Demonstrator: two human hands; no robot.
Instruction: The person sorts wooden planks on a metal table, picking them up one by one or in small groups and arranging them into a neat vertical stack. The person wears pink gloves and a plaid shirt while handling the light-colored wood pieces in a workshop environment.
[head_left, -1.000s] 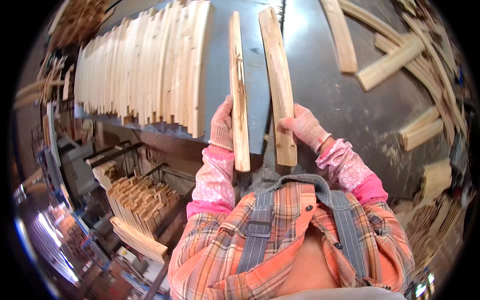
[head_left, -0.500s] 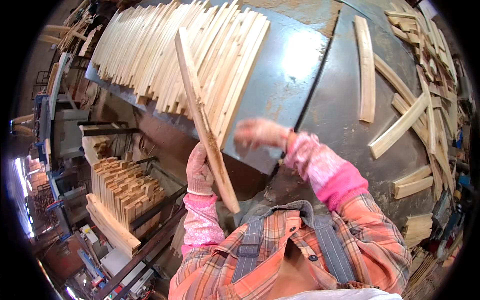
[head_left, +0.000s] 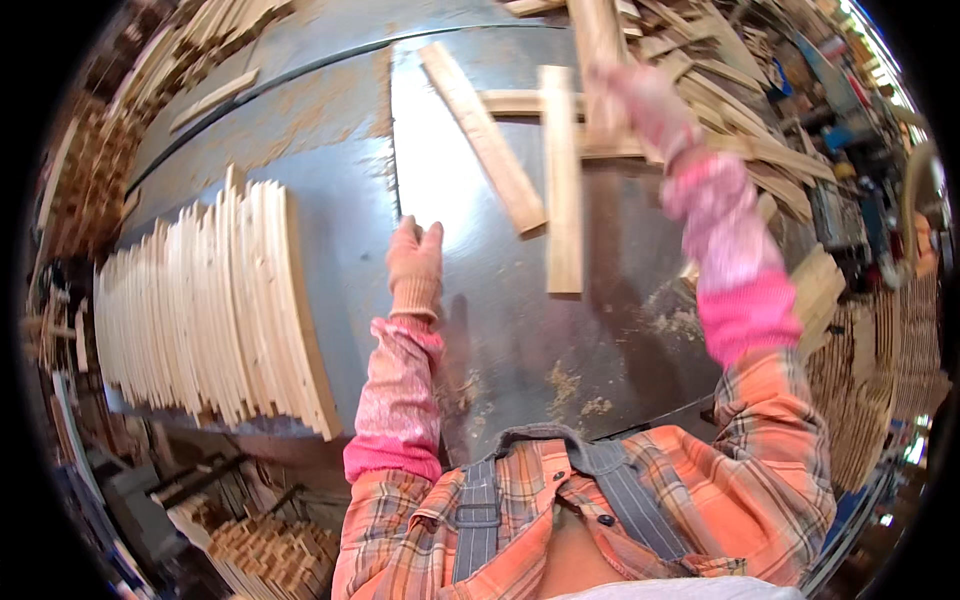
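Observation:
My left hand [head_left: 415, 262], in a pale glove, hovers over the metal table with thumb and finger apart and nothing in it. My right hand [head_left: 650, 112] reaches to the far right and is smeared by motion. Its fingers close at the edge of a wooden strip [head_left: 597, 55], which is blurred too. Two more wooden strips, a slanted one [head_left: 485, 140] and a straight one [head_left: 562, 190], lie on the table between my hands. To the left of my left hand stretches a tight row of pale wooden strips [head_left: 215, 310], laid side by side.
The metal table [head_left: 500, 350] carries sawdust patches and a dark seam. A jumbled pile of wooden strips [head_left: 740, 130] lies far right. Stacked wood [head_left: 270, 555] stands on a rack below left, with more piled wood [head_left: 870, 380] at the right.
My left hand no longer holds the strip it held. The view has swung right. My right hand has moved from near the row to the loose strips at the far right.

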